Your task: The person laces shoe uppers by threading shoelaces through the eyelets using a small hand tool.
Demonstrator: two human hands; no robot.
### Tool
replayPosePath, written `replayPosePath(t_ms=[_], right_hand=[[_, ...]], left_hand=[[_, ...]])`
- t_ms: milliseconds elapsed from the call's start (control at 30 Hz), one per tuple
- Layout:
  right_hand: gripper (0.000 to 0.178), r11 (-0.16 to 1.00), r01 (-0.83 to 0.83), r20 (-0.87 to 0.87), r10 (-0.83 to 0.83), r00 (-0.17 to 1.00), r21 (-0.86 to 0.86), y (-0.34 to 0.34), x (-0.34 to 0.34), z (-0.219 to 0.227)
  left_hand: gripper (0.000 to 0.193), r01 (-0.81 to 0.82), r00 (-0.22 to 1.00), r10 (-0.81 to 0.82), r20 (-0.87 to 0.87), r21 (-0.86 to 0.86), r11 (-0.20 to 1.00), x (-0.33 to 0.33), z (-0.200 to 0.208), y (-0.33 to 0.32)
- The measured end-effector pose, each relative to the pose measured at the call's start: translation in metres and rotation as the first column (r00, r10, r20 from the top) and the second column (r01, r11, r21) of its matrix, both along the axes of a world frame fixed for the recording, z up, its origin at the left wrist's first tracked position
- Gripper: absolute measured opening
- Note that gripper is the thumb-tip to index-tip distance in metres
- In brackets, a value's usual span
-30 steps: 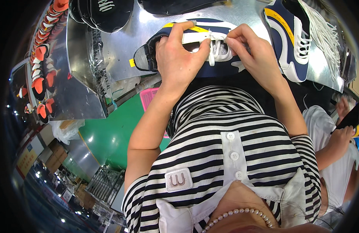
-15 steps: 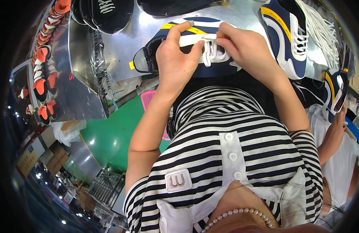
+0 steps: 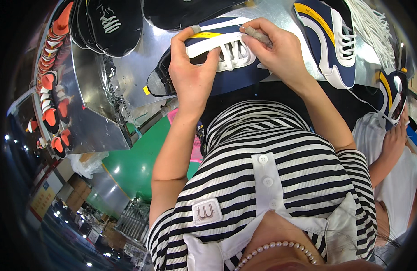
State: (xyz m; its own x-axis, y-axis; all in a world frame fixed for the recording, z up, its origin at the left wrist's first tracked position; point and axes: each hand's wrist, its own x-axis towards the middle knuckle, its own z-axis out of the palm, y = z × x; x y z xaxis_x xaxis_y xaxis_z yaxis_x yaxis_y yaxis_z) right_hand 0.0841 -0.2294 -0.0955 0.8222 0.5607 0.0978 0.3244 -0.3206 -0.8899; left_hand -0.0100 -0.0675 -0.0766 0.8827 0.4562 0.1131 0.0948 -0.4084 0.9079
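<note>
A navy shoe upper (image 3: 235,83) with white trim, a yellow stripe and a white lace (image 3: 233,54) through its eyelets lies before me at the metal table's near edge. Its black-lined heel points left. My left hand (image 3: 192,74) grips the white eyelet edge, thumb inside the opening and index finger over the outer side. At the toe end of the lacing, my right hand (image 3: 278,52) pinches the upper's far eyelet edge between thumb and index finger; whether a lace strand is caught there too is hidden. Greyish covers wrap fingertips on both hands.
Another laced navy upper (image 3: 328,43) lies to the right, beside a bundle of white laces (image 3: 375,34). Black shoe pieces (image 3: 109,25) sit at the far left. A co-worker's hand (image 3: 396,135) holds a similar upper (image 3: 391,99). Orange-and-white pieces (image 3: 48,81) line the left.
The shoe upper has shifted slightly left and turned a little. The lace loops now lie flatter across the opening. My left hand moved left along the edge; the right stays near the toe.
</note>
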Motion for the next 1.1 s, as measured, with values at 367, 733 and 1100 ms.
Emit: replayPosePath(t_ms=[367, 733, 1100], right_hand=[[0.032, 0.944, -0.271, 0.347, 0.194, 0.918, 0.188, -0.014, -0.007, 0.017], [0.022, 0.852, -0.419, 0.471, 0.243, 0.848, 0.313, -0.009, -0.028, 0.030], [0.018, 0.956, -0.223, 0.189, 0.187, 0.964, 0.193, -0.001, -0.037, -0.008]], left_hand=[[0.051, 0.061, 0.962, -0.206, -0.177, -0.598, 0.799, -0.005, 0.023, 0.016], [0.041, 0.076, 0.962, -0.204, -0.179, -0.545, 0.835, -0.001, 0.017, 0.016], [0.038, 0.071, 0.953, -0.166, -0.253, -0.347, 0.935, 0.018, 0.015, 0.017]])
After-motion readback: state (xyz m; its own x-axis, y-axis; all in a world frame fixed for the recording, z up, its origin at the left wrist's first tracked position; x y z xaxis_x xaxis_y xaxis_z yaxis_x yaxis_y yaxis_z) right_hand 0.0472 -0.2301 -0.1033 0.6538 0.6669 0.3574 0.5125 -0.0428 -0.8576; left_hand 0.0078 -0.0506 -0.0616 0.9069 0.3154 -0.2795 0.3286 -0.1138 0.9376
